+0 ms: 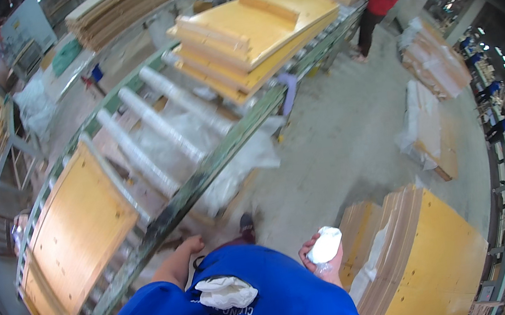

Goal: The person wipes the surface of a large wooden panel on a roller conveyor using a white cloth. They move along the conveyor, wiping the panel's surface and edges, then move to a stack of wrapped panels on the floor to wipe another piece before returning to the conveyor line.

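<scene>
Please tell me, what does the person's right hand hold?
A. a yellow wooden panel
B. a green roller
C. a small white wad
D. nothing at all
C: the right hand is closed around a small white wad, held up next to the blue shirt, apart from the stack of yellow panels leaning beside it.

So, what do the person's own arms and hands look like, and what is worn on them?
Both hands, the left hand and the right hand, are bare, with no gloves. The forearms are uncovered too. The person wears a blue shirt with short sleeves and white and red printing on it.
</scene>
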A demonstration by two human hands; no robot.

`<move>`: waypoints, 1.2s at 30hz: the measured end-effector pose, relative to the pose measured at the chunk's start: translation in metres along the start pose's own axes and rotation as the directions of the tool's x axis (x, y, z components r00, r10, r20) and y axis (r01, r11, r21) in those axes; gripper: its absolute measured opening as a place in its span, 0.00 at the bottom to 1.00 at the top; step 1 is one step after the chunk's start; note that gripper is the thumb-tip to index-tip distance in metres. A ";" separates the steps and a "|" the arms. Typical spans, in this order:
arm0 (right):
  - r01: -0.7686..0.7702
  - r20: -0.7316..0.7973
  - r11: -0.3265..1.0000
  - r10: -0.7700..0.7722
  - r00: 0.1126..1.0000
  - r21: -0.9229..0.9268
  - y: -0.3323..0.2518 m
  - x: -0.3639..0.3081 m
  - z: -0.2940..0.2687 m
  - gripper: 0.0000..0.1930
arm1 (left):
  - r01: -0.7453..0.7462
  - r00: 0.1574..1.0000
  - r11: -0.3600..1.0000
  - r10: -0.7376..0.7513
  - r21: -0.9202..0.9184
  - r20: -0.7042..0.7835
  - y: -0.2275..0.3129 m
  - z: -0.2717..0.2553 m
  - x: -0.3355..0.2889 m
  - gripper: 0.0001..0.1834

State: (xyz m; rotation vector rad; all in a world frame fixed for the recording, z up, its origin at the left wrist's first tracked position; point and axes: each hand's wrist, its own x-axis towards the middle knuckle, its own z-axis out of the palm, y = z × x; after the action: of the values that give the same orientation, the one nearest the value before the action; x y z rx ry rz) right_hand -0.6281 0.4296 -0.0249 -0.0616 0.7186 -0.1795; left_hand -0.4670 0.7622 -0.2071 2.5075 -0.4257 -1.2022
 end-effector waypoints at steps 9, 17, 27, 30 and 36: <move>0.144 0.045 0.979 -0.152 0.987 0.144 -0.055 0.059 0.077 0.19 | -0.342 0.937 0.939 0.343 0.024 -0.071 0.136 -0.120 0.142 0.19; 0.075 0.065 0.981 -0.088 0.994 0.180 -0.081 0.105 0.089 0.19 | -0.430 0.902 0.893 0.430 0.135 0.032 0.212 -0.159 0.186 0.17; -0.046 0.187 0.994 0.064 0.980 -0.101 -0.165 0.197 0.117 0.23 | -0.142 0.962 0.983 0.109 0.120 0.250 0.198 -0.138 0.191 0.20; -0.124 0.192 0.987 0.143 0.971 -0.107 -0.209 0.213 0.135 0.23 | -0.036 0.974 0.986 -0.002 0.161 0.228 0.214 -0.135 0.201 0.20; -0.074 0.173 0.994 0.088 0.981 -0.084 -0.307 0.221 0.156 0.23 | -0.044 0.995 0.982 0.027 0.184 0.096 0.297 -0.123 0.246 0.20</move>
State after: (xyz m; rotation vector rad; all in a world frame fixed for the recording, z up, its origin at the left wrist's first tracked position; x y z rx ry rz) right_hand -0.4053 0.0860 -0.0149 -0.1207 0.5501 -0.0666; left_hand -0.2595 0.4157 -0.1822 2.5929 -0.6317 -1.3249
